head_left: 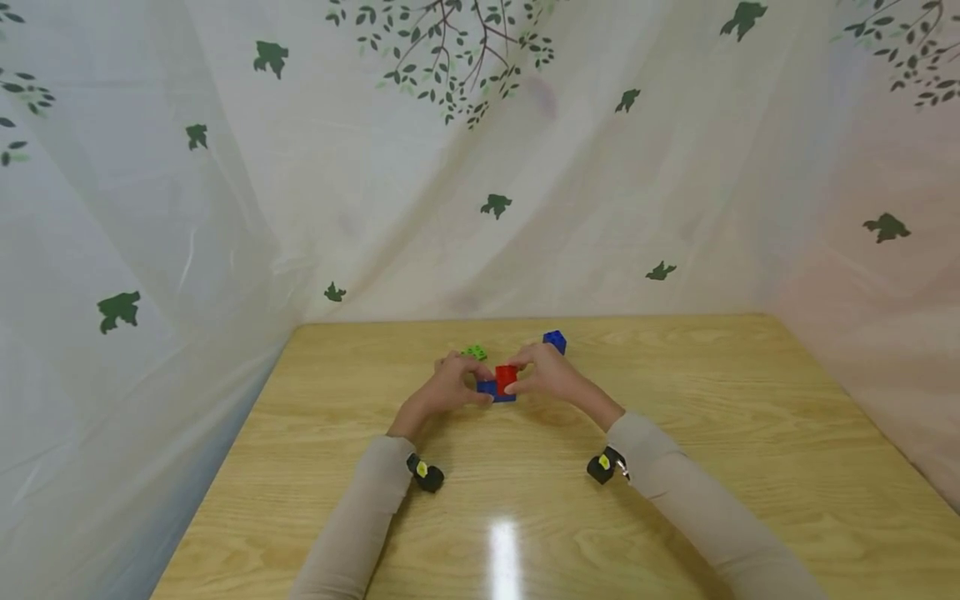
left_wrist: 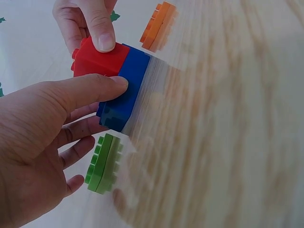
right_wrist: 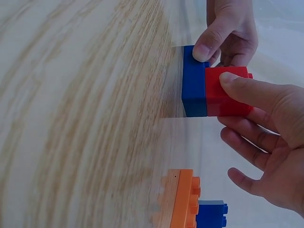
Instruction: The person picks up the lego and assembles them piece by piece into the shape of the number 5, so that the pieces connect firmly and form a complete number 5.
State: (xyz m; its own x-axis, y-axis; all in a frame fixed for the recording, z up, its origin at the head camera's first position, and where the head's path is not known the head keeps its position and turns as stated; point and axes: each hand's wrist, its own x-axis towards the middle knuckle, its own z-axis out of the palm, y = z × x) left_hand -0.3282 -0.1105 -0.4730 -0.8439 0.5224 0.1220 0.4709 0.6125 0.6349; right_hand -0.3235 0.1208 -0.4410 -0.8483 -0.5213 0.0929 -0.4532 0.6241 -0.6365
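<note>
My left hand [head_left: 452,385] pinches the left end of a blue brick [head_left: 486,388] lying on the table. On its right part sits a taller red block [head_left: 506,380], which my right hand [head_left: 547,372] grips between thumb and fingers. Seen from the left wrist, the left thumb presses the side of the blue brick [left_wrist: 129,90] and the red block [left_wrist: 99,59] stands against its studded face. The right wrist view shows the red block [right_wrist: 228,90] in line with one end of the blue brick [right_wrist: 194,90], with no clear gap between them.
A green brick [head_left: 474,352] lies just behind the left hand. Beyond the right hand is another blue brick [head_left: 555,340]. An orange brick [right_wrist: 184,199] shows near that blue one [right_wrist: 211,213] in the right wrist view; whether they touch I cannot tell. A patterned curtain [head_left: 420,208] hangs behind the table.
</note>
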